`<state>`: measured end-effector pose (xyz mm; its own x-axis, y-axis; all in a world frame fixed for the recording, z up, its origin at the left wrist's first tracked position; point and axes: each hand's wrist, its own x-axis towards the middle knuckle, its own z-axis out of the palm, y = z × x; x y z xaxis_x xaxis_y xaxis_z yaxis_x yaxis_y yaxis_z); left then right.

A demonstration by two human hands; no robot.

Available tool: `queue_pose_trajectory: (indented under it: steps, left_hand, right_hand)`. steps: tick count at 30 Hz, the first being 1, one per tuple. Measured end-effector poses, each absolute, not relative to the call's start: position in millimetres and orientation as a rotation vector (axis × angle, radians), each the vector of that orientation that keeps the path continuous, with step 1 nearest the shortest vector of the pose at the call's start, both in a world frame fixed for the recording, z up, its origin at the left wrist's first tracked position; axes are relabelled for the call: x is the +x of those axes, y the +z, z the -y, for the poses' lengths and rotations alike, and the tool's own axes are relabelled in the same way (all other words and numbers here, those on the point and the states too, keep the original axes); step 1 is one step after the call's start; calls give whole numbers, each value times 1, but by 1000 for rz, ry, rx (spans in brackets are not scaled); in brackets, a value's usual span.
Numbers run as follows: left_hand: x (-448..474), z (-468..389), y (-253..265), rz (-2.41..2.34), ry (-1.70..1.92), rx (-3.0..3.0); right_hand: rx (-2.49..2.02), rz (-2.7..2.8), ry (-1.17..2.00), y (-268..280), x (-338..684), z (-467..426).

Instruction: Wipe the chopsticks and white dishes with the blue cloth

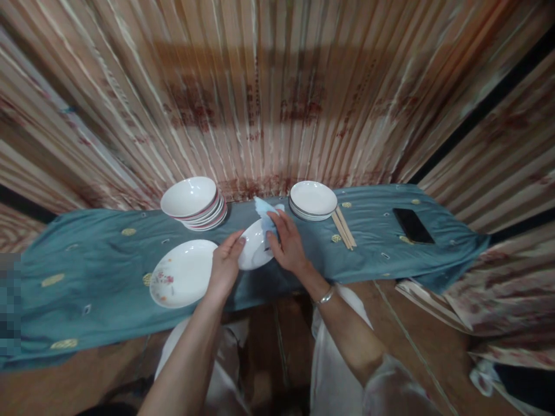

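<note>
A small white plate (251, 254) is tilted up in front of me, over the near part of the table. My left hand (228, 260) grips its left rim, thumb on the upper face. Against the plate's right side my right hand (287, 240) presses a light blue cloth (265, 207), fingers closed over it; a corner of the cloth sticks up above the rim. Just left of my left hand lies a large oval white plate (186, 274) with a floral print. Part of the small plate is hidden under the cloth and fingers.
Stacked white bowls (191, 199) stand at the back left. Behind my right hand is a stack of small plates (313, 199), with wooden chopsticks (344, 228) beside it. A black phone (413, 225) lies farther right on the teal tablecloth (108, 277). Curtains (277, 115) hang behind.
</note>
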<state>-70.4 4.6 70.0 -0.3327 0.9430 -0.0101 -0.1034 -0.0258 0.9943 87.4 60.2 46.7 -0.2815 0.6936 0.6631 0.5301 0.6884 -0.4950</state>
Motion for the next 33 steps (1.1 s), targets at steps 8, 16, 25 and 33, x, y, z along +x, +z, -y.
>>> queue_pose_trajectory:
  steps: [8, 16, 25, 33]
  left_hand:
    - [-78, -5, 56, -1357, 1584, 948]
    - [-78, -4, 58, -1235, 1641, 833]
    - [-75, 0, 63, -1166, 1651, 747]
    - [-77, 0, 65, -1168, 1697, 684]
  right_hand:
    - [-887, 2200, 12, 46, 69, -36]
    - [-924, 2231, -115, 43, 63, -36]
    - [-1019, 2135, -23, 39, 60, -40]
    - [-1051, 2049, 75, 33, 60, -44]
